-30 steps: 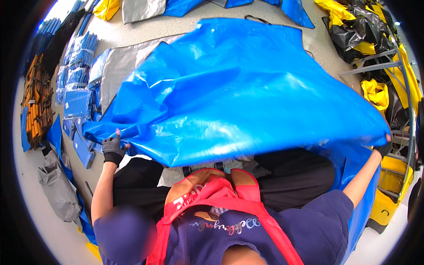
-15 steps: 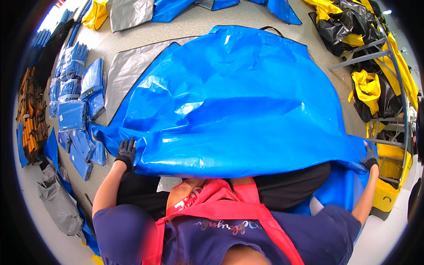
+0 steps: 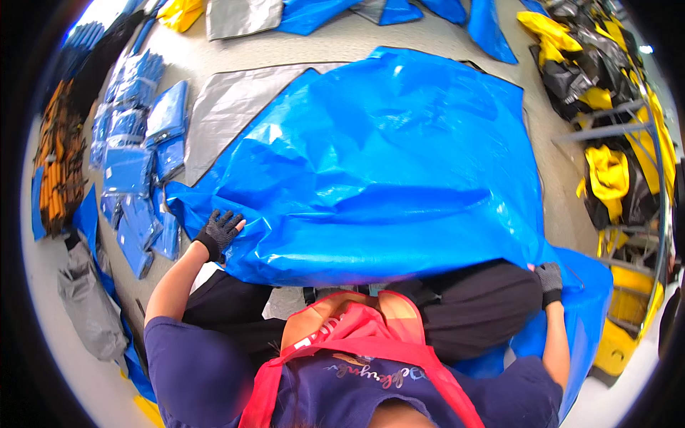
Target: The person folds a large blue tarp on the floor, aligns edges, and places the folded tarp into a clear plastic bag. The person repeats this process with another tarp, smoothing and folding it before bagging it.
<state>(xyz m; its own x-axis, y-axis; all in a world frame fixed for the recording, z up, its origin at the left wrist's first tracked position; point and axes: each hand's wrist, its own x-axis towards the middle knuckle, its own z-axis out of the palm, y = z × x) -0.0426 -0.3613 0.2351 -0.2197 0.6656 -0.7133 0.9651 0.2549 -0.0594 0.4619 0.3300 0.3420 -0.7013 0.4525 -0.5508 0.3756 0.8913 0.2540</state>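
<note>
A large blue tarp sheet [image 3: 385, 157] lies spread and creased in front of me, its near edge across my crossed legs. My left hand [image 3: 220, 233], in a dark dotted glove, rests on the sheet's left near corner with its fingers spread. At the right near edge my right hand [image 3: 549, 282], in a matching glove, is closed on the blue tarp. Its fingertips are partly hidden. More blue sheeting [image 3: 585, 292] hangs down beside my right forearm. Under the left side of the tarp shows a grey sheet [image 3: 232, 107] with a dark border.
Plastic-wrapped blue packs [image 3: 128, 171] are stacked at the left, beside orange and black bundles [image 3: 58, 164]. A grey cover [image 3: 89, 303] lies lower left. Black and yellow sheets [image 3: 606, 175] and a metal frame [image 3: 614, 128] stand at the right. More grey and blue sheets [image 3: 242, 18] lie at the far side.
My right hand has moved inward to the left along the near edge, drawing the tarp's right side in. My left hand has shifted slightly right and up, fingers more spread. The view has shifted a little.
</note>
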